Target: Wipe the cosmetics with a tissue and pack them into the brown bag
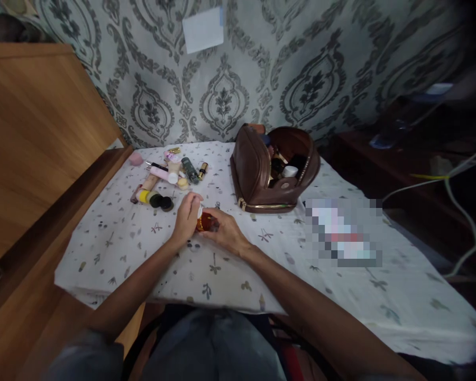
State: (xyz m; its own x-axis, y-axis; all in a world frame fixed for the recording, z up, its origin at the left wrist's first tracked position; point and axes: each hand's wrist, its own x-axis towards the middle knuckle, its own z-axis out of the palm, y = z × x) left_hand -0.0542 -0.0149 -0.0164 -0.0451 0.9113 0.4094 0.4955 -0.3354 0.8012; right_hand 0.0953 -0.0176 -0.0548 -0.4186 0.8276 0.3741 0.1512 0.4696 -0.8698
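Note:
An amber jar [205, 221] with a pale lid lies tilted between my two hands, low over the table's middle. My left hand [187, 216] is closed around the lid end, its palm side against it. From the right, the fingers of my right hand [225, 230] wrap round the amber body. Just beyond my left hand, a round black-lidded container [166, 203] and a yellow-banded tube [144, 196] lie on the cloth. To the right behind my hands stands an open brown bag [254, 172] holding several small items, a white-capped one [289, 171] among them.
Several tubes and bottles, including a dark green bottle [189, 170], lie at the back left of the patterned tablecloth [230, 278]. A pixelated object [343, 233] is on the right. A wooden panel [43, 116] borders the left, and a patterned wall stands behind.

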